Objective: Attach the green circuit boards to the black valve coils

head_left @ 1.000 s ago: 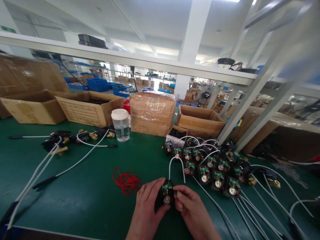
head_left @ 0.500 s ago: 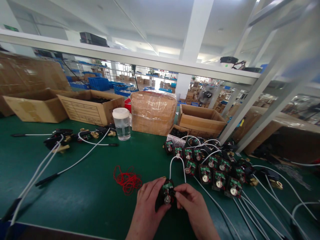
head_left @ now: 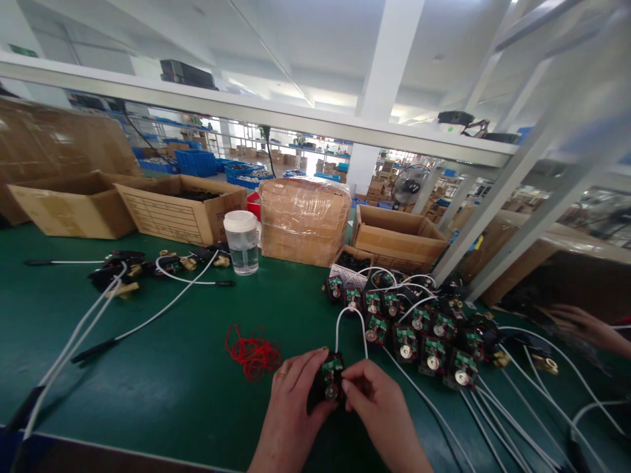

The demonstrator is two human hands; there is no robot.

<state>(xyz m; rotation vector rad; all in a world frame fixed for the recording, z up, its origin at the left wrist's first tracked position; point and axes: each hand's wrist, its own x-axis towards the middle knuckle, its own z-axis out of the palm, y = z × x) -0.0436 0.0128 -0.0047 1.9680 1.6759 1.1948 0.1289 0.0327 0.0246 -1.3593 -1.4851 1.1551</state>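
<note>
A small black device [head_left: 332,378] with a green circuit board and a round metal part sits low in the middle of the view. Around its left side my left hand [head_left: 296,401] is closed, thumb in front and fingers behind. My right hand [head_left: 377,401] pinches at the device's right edge; what lies between its fingertips is too small to make out. A white cable [head_left: 365,328] loops behind the device. Left of my hands lies a tangle of red wire [head_left: 254,353]. Several similar devices [head_left: 405,343] stand in rows to the right, with white cables trailing from them.
On the green table [head_left: 177,387], more cabled parts [head_left: 116,272] lie at the left. A lidded plastic cup [head_left: 241,243] stands before cardboard boxes [head_left: 303,223]. Metal posts [head_left: 497,203] rise at the right, where another person's hand [head_left: 582,325] reaches in near a large box.
Another person's hand has appeared at the right edge. My right fingertips have shifted slightly at the device, while my left hand keeps its hold. The view has moved a little.
</note>
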